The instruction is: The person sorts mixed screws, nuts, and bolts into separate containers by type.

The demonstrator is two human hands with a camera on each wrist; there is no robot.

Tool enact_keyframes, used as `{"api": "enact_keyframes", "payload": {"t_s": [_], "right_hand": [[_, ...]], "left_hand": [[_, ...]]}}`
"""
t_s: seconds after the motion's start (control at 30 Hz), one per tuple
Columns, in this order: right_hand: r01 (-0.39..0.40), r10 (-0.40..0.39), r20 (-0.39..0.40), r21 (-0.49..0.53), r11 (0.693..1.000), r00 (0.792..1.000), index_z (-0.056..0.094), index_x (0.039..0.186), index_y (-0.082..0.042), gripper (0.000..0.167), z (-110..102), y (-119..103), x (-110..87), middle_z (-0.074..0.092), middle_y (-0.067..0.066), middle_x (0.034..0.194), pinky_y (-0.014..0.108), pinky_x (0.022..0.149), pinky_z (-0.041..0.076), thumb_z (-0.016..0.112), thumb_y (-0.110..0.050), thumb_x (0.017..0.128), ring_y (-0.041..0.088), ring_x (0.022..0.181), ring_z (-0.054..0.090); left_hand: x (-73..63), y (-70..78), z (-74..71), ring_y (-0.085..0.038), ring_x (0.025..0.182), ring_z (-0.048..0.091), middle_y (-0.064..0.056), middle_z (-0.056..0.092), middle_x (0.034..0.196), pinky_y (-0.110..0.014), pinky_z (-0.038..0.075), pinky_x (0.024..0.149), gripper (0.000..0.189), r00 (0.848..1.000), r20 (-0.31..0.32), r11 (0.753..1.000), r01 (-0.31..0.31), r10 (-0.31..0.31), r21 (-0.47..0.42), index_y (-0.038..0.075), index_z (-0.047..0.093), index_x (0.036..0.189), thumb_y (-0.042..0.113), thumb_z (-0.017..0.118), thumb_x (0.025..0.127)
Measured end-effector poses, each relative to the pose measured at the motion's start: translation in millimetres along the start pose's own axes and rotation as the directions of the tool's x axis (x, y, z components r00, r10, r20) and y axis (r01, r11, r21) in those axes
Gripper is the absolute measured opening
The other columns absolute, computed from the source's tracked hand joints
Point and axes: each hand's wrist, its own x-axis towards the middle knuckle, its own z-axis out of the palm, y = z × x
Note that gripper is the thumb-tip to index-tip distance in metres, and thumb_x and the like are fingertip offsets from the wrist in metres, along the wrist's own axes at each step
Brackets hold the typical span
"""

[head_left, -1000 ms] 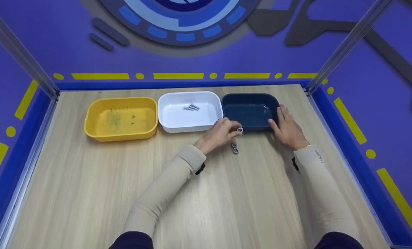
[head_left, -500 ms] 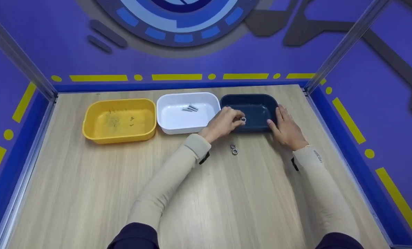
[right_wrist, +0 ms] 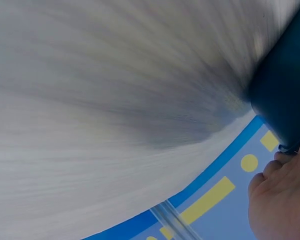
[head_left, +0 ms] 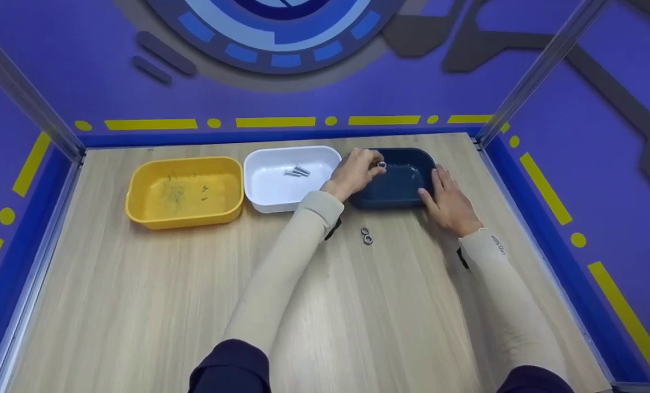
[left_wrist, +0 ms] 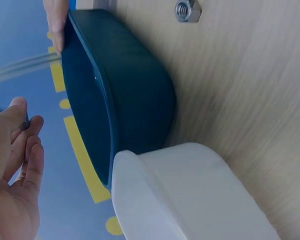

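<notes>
Metal nut (head_left: 382,165) caught between the thumb and fingers of the left hand (head_left: 354,172), the person was poised over the navy tray (head_left: 390,204), right of centre in the upper half of the frame. That grip was closed just enough to pinch the one nut; the right hand (head_left: 452,203) held nothing up, its fingers lying fairly straight against the tray's right-hand end. From where I stood, the work seemed well along but unfinished: bolts (head_left: 301,171) lay in the white tray (head_left: 273,208) at upper centre, and small dark pieces (head_left: 204,189) in the yellow tray (head_left: 194,222) at upper left, so those looked settled. The held nut was not yet let go, and two loose nuts (head_left: 368,239) sat on the bare surface (head_left: 325,316) just below the navy tray, apparently left to deal with. Whether others lay inside the navy tray I couldn't tell, as the hand covered part of it. Counting up, I made it three trays, three nuts in sight, and about three bolts, bunched too closely to be sure; the dark pieces were too tiny to number.
</notes>
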Motion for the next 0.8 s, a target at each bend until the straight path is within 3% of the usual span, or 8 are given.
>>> {"api": "enact_keyframes", "payload": {"t_s": [0.13, 0.4, 0.63, 0.8], "right_hand": [[-0.005, 0.005, 0.001, 0.001, 1.000, 1.000, 0.013, 0.169, 0.004, 0.089, 0.3, -0.4, -0.7, 0.006, 0.022, 0.179, 0.060, 0.134, 0.013, 0.029, -0.063, 0.112, 0.045, 0.165, 0.010], [0.003, -0.003, -0.009, 0.001, 1.000, 1.000, 0.012, 0.168, 0.006, 0.089, -0.4, -0.2, -1.8, 0.008, 0.026, 0.178, 0.063, 0.133, 0.015, 0.030, -0.061, 0.113, 0.047, 0.165, 0.010], [-0.011, 0.011, -0.003, -0.008, 1.000, 1.000, 0.011, 0.169, 0.004, 0.091, -0.4, -0.6, -0.7, 0.007, 0.024, 0.179, 0.061, 0.134, 0.015, 0.027, -0.065, 0.111, 0.047, 0.165, 0.010], [-0.007, 0.007, -0.002, -0.013, 1.000, 1.000, 0.011, 0.169, 0.005, 0.089, -0.8, -0.3, -1.2, 0.007, 0.025, 0.178, 0.062, 0.134, 0.014, 0.027, -0.062, 0.112, 0.047, 0.165, 0.010]], "left_hand": [[6.3, -0.3, -2.1, -0.017, 0.114, 0.072, -0.005, 0.079, 0.123, -0.031, 0.057, 0.102, 0.033, 1.000, -0.013, 1.000, 0.020, -0.020, 0.012, 0.010, 0.077, 0.129, 0.031, 0.070, 0.104], [10.0, 1.7, -4.3, -0.016, 0.104, 0.073, -0.005, 0.081, 0.115, -0.031, 0.059, 0.094, 0.026, 0.999, -0.050, 1.000, -0.018, 0.018, -0.010, 0.010, 0.079, 0.121, 0.029, 0.071, 0.104], [9.6, 2.5, -3.3, -0.019, 0.127, 0.070, -0.007, 0.074, 0.137, -0.031, 0.054, 0.111, 0.037, 0.998, -0.058, 1.000, -0.023, 0.024, 0.013, 0.010, 0.072, 0.136, 0.029, 0.071, 0.105], [8.6, 2.8, -2.4, -0.020, 0.133, 0.066, -0.006, 0.072, 0.141, -0.031, 0.052, 0.114, 0.041, 0.998, -0.052, 1.000, -0.024, 0.025, 0.015, 0.010, 0.069, 0.141, 0.030, 0.070, 0.105]]}}
